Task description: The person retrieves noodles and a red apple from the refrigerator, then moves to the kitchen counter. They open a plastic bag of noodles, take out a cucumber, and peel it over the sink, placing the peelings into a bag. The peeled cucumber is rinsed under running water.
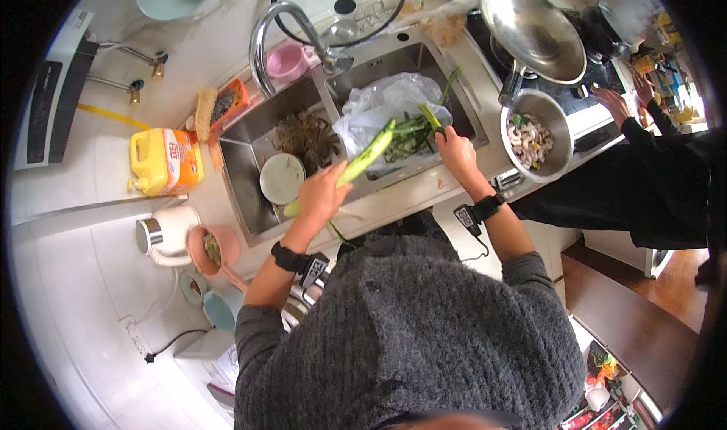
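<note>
My left hand (321, 194) grips a long green vegetable (368, 156), partly peeled and pale, which slants over the double sink. My right hand (456, 152) is closed on the dark handle of a small tool, probably a peeler, with a green strip (429, 116) at its tip. Between and beyond my hands, a clear plastic bag (392, 97) lies in the right basin, with dark green peelings (406, 137) on it. The left basin holds a pale round dish (282, 179) and a brownish, stringy heap (306, 137).
A chrome faucet (262, 43) arches over the sink. At right stand a steel bowl of chopped food (559, 146) and a steel pan (534, 32) by the stove. Another person's hands (613, 105) are near the stove. A yellow jug (164, 162) and white kettle (170, 234) stand left.
</note>
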